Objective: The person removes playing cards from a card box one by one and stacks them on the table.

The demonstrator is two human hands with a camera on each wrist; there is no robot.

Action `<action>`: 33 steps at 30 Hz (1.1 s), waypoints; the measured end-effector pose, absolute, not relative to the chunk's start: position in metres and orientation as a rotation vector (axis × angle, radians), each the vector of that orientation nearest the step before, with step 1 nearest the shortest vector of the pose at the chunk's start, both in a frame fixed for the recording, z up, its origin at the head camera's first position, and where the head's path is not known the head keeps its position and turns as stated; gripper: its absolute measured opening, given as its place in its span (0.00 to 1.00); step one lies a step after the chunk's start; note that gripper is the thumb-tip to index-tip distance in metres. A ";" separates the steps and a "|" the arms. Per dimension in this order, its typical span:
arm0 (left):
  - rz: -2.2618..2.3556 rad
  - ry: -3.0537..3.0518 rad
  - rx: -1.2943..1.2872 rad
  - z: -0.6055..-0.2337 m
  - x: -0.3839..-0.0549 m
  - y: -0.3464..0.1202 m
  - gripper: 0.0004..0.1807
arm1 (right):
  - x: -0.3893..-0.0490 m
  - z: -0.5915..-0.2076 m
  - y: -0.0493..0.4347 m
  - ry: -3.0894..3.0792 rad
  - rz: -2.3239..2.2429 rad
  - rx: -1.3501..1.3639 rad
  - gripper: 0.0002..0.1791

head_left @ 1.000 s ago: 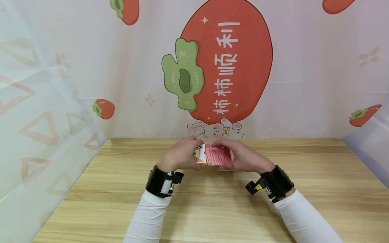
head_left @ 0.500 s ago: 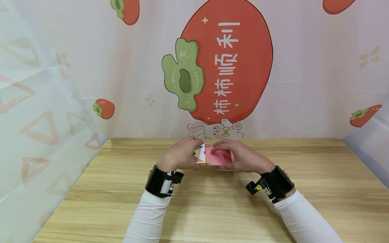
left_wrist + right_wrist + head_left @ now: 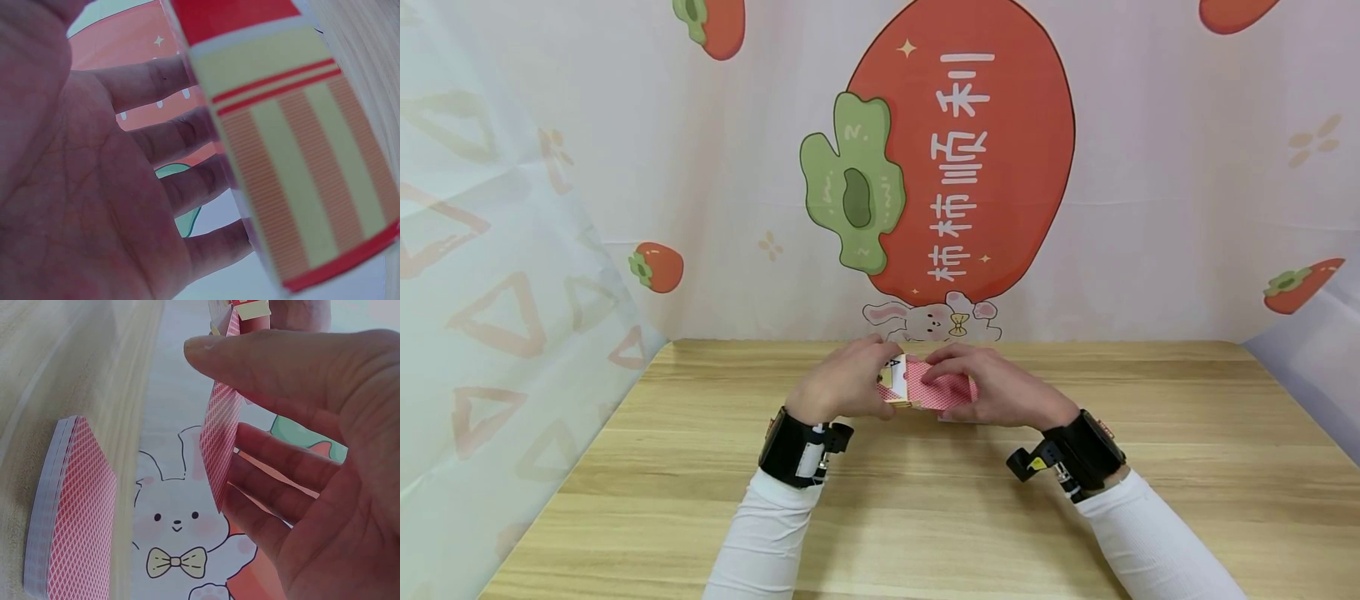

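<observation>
Behind everything, your backdrop (image 3: 1157, 208) hangs pale, printed with a huge red fruit, a green leafy top and a white rabbit at its foot. In front of it spreads the pale wood-grain surface (image 3: 925, 525), running right up to the cloth. Your two arms reach forward over it in white sleeves (image 3: 763, 542), each with a black wrist mount (image 3: 1084, 454) strapped on above the cuff. Your hands meet near the far edge, close to the middle. Your left hand (image 3: 842, 379) grasps a box (image 3: 300, 156), its fingers against one side; the left wrist view shows the box's tan and cream stripes between red bands. Your right hand (image 3: 1003, 387) pinches red-patterned cards (image 3: 219, 437) between thumb and fingers, one finger lying over the back; you cannot tell from here how many there are. Their far end meets the box, though whether it sits inside is hidden. Under your right hand, apart from what you hold, a thick stack of cards (image 3: 78, 519) rests on the surface, patterned red back upward. Smallest of all, a white patch marked "A" (image 3: 896, 375) shows just beside your left fingers.
</observation>
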State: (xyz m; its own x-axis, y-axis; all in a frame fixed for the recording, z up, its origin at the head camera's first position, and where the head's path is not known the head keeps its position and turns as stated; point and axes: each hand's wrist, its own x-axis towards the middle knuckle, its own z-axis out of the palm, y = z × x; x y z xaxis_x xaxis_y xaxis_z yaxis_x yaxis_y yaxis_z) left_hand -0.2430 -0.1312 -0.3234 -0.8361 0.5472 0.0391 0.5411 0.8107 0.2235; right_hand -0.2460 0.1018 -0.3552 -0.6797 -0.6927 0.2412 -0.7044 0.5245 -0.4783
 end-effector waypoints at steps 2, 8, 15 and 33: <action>0.349 2.965 0.885 -0.323 -0.243 -0.131 0.34 | -0.246 -0.356 0.101 -2.724 0.868 1.246 0.22; 0.349 2.957 0.869 -0.322 -0.242 -0.131 0.34 | -0.247 -0.356 0.102 -2.713 0.872 1.249 0.22; 0.329 2.957 0.840 -0.321 -0.241 -0.131 0.36 | -0.248 -0.354 0.106 -2.698 0.921 1.262 0.24; 0.363 2.958 0.804 -0.321 -0.243 -0.136 0.37 | -0.249 -0.348 0.117 -2.778 0.934 1.173 0.24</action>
